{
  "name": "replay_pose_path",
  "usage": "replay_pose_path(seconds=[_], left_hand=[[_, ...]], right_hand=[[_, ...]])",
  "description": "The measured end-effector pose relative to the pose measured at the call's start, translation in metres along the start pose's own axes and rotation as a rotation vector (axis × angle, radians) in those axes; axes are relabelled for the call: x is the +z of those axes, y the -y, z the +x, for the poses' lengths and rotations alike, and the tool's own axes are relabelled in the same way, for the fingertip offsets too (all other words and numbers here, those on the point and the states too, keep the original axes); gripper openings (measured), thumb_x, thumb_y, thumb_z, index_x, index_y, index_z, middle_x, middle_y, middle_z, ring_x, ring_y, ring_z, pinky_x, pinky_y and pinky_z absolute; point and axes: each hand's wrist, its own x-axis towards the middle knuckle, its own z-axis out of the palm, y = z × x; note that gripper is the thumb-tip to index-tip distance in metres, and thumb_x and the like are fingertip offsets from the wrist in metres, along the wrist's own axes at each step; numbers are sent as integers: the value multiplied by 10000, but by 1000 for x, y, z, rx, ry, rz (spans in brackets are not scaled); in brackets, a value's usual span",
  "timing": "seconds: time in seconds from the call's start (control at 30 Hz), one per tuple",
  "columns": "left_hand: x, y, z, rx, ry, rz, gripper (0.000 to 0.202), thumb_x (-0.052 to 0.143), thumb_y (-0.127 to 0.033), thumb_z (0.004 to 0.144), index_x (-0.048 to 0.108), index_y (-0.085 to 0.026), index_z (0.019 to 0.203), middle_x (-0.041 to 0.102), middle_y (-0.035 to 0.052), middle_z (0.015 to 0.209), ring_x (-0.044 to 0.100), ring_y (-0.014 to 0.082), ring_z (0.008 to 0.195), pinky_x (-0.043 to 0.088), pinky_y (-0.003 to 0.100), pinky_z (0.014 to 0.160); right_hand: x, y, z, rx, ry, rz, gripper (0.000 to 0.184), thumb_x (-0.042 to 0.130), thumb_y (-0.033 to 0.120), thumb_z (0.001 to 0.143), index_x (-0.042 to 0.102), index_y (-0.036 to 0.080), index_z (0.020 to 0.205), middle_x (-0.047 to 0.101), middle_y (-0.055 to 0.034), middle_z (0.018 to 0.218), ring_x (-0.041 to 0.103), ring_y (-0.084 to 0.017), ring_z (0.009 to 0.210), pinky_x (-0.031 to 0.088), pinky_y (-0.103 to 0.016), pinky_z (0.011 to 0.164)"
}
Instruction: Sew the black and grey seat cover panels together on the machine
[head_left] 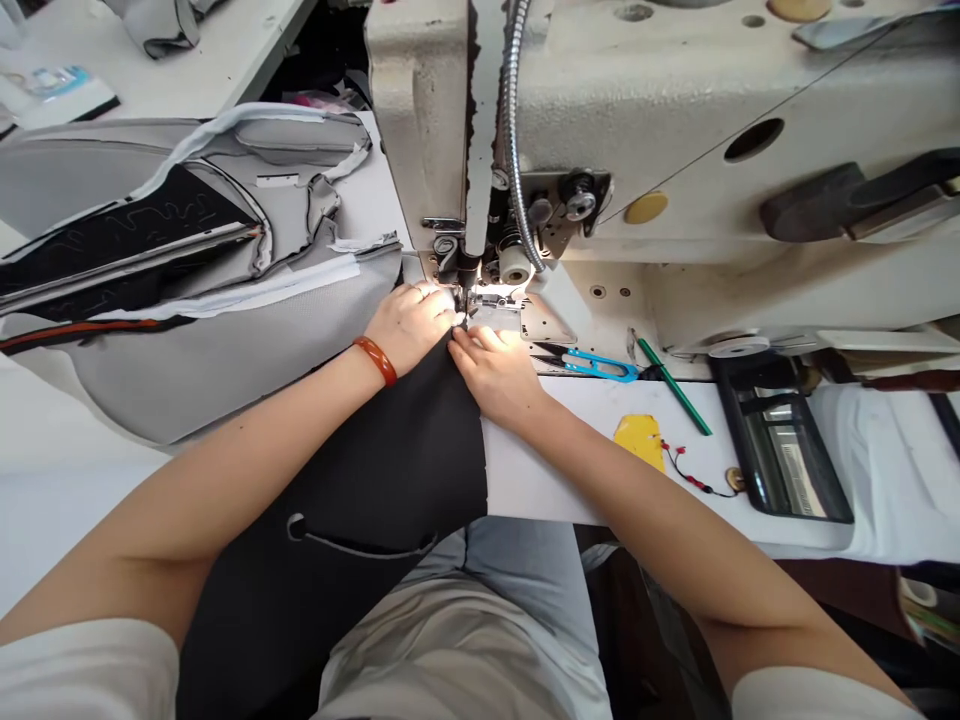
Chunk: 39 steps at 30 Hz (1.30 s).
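Observation:
A piece of black fabric (390,450) runs from under the sewing machine's needle area (465,295) down over the table's front edge and my lap. It has a curved slit with a pale edge low down. My left hand (411,325), with a red-brown bangle at its wrist, grips the fabric just left of the presser foot, fingers curled. My right hand (495,375) pinches the right edge of the same fabric just in front of the foot. The fingertips of both hands are close together, and what lies beneath them is hidden.
Grey sewn panels (300,350) with white and black strips lie at left. Right of my right hand are blue thread snips (600,365), a green pencil (675,388), a yellow piece (639,440) and a black case (784,440). The machine arm (675,110) spans above.

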Motion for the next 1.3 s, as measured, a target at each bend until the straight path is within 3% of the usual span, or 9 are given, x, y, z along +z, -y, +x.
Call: replay_pose_path(seconds=[0.13, 0.23, 0.37, 0.43, 0.53, 0.7, 0.9, 1.07, 1.3], left_hand=[[4, -19, -2, -132, 48, 72, 395, 327, -153, 983, 719, -131, 935, 655, 148, 919, 592, 287, 995, 462, 403, 802], [3, -25, -6, -163, 64, 114, 411, 303, -151, 992, 710, -126, 937, 637, 149, 893, 590, 279, 930, 439, 390, 750], [-6, -27, -10, -194, 139, 174, 362, 351, -173, 987, 700, -178, 1083, 631, 131, 933, 569, 287, 956, 427, 395, 787], [-9, -31, -9, -232, 208, 178, 363, 359, -147, 972, 699, -167, 1100, 625, 139, 938, 565, 289, 959, 429, 393, 794], [-13, -40, -2, -300, 246, 152, 368, 367, -112, 948, 709, -136, 1081, 619, 162, 977, 568, 292, 995, 435, 392, 816], [-17, -54, 16, -413, 330, 98, 352, 445, -80, 873, 725, -125, 1082, 631, 151, 1080, 579, 287, 1034, 459, 374, 819], [-12, -57, 26, -493, 329, 30, 375, 441, -81, 857, 739, -142, 1078, 657, 139, 1104, 612, 282, 1012, 484, 381, 812], [-5, -54, 23, -488, 259, 33, 354, 467, -92, 841, 741, -144, 1059, 660, 135, 1101, 613, 287, 1009, 483, 383, 797], [2, -59, 19, -409, 192, 74, 322, 454, -46, 835, 731, -117, 984, 663, 145, 1044, 600, 277, 1016, 462, 367, 813]], right_hand=[[-2, -5, 3, 0, -10, -2, 402, 276, 96, 1010, 653, 112, 1149, 648, -131, 1264, 505, -264, 1033, 361, -382, 764], [-13, -7, 9, 40, 62, 26, 397, 295, 94, 1002, 658, 101, 1162, 651, -134, 1262, 516, -273, 1066, 385, -399, 800], [-26, 16, 1, -39, 181, 112, 292, 448, 188, 961, 712, 86, 1031, 688, -172, 1106, 540, -310, 1092, 418, -448, 878], [-23, 38, -10, -120, 141, 163, 415, 520, 366, 948, 666, 50, 1175, 645, -203, 1220, 491, -353, 1217, 394, -495, 996], [-10, 65, -21, -134, 65, 192, 692, 492, 535, 941, 496, 12, 1395, 479, -230, 1454, 355, -392, 1383, 251, -561, 1157], [8, 77, -7, -65, 88, 261, 656, 464, 498, 965, 495, -4, 1386, 489, -233, 1455, 376, -374, 1396, 232, -576, 1189], [18, 81, 9, -59, 5, 338, 568, 407, 368, 998, 447, 1, 1430, 445, -195, 1504, 355, -347, 1426, 235, -555, 1206], [24, 80, 6, -77, -20, 351, 499, 379, 305, 996, 531, 13, 1372, 613, -180, 1345, 427, -355, 1372, 260, -588, 1184], [26, 79, 11, -72, -58, 342, 516, 374, 284, 996, 469, 17, 1427, 532, -211, 1426, 473, -343, 1338, 280, -579, 1175]])
